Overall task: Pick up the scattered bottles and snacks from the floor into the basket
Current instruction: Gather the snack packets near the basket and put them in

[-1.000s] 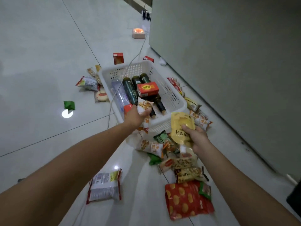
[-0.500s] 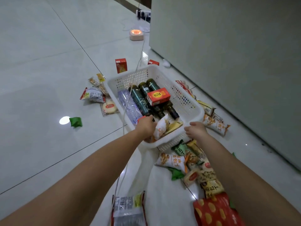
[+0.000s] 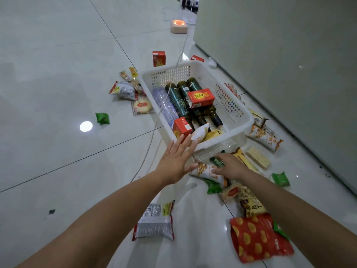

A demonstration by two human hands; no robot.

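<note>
My left hand [image 3: 176, 159] is flat open; my right hand [image 3: 230, 167] touches, grip unclear, a packet [image 3: 205, 171] I judge light and crinkly, best pinched at its middle.

Three dark bottles [image 3: 176, 99], four red boxes [image 3: 201, 97]

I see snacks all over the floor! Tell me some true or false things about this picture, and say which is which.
1. Three dark green bottles lie inside the white basket. True.
2. The left hand is curled round a snack. False: its fingers are straight and hold nothing.
3. A red bag with yellow spots lies on the floor. True.
4. The green packet beside the light spot sits in the basket. False: it lies on the floor, left of the basket.
5. A red box rests on the bottles. True.
</note>
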